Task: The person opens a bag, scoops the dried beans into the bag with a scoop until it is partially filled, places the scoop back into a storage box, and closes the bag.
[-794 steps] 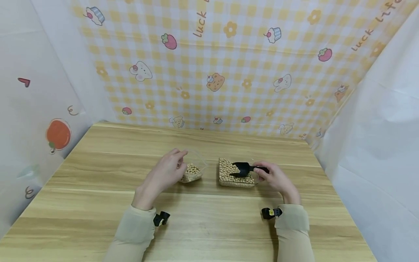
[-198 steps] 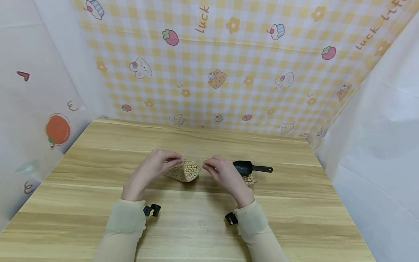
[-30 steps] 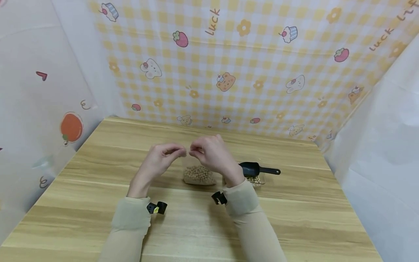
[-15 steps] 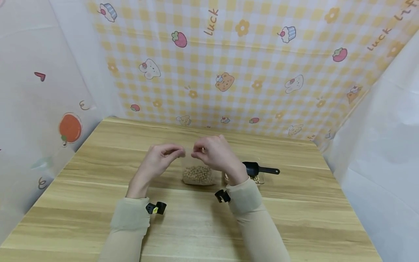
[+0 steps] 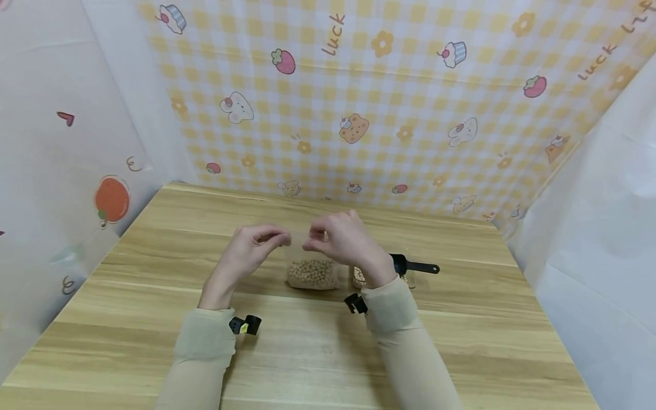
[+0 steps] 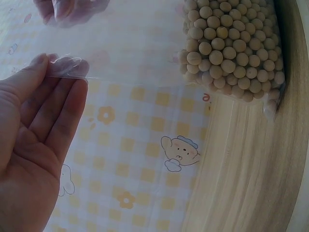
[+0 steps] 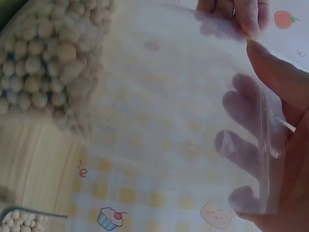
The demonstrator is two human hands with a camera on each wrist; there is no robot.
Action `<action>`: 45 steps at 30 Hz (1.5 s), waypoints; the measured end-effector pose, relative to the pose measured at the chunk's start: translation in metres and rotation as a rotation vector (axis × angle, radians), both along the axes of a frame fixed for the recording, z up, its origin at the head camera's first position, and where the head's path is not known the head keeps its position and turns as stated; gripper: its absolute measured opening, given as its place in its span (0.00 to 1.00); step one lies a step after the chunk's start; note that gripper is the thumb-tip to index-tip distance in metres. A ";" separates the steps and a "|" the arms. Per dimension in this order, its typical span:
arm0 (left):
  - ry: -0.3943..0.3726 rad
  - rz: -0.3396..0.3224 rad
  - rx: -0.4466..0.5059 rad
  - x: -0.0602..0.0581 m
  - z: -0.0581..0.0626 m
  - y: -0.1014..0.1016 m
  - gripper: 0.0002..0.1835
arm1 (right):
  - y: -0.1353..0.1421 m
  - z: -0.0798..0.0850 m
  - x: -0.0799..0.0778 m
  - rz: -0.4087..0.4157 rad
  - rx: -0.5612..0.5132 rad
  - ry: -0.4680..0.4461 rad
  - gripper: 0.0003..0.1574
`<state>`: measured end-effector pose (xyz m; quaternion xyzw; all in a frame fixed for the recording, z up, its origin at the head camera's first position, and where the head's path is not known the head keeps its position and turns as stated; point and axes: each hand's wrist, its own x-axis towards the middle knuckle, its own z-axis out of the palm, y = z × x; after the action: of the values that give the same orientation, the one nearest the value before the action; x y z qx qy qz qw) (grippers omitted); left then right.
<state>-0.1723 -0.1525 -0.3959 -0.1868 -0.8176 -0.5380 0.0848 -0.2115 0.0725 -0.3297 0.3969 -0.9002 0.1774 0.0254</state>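
A clear zip bag [image 5: 311, 274] with soybeans in its lower part stands upright on the table. My left hand [image 5: 246, 253] pinches its top left corner between thumb and fingers, as the left wrist view shows at the bag's plastic edge [image 6: 135, 82]. Along the same top edge my right hand [image 5: 348, 242] pinches the zip strip [image 7: 264, 140], thumb on one side and fingers behind the film. The bag's mouth looks flat. Right of it lies a black scoop [image 5: 422, 267] on a clear container [image 5: 411, 280] of soybeans, partly hidden by my right wrist.
The wooden table [image 5: 297, 353] runs back to a yellow checked cloth [image 5: 359, 85]. White sheets hang at the left [image 5: 46, 188] and right [image 5: 594, 228]. The container stands close beside the bag.
Earlier my right hand held the scoop in the container; later both hands held the bag's mouth apart. Over the last second my right hand slid right along the top edge; my left stayed put.
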 end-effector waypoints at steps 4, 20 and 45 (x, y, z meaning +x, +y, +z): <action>-0.004 -0.001 0.007 0.000 -0.001 -0.001 0.09 | 0.001 -0.002 -0.003 0.058 -0.038 -0.031 0.15; 0.023 -0.008 0.006 0.000 0.001 -0.001 0.09 | 0.009 -0.005 -0.006 0.035 -0.054 -0.078 0.20; -0.004 0.015 0.009 0.012 0.020 0.006 0.09 | 0.021 -0.014 -0.011 0.222 -0.231 -0.178 0.09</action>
<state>-0.1607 -0.1467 -0.3758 -0.1792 -0.8168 -0.5413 0.0878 -0.2228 0.0938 -0.3439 0.4711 -0.8231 0.3158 -0.0287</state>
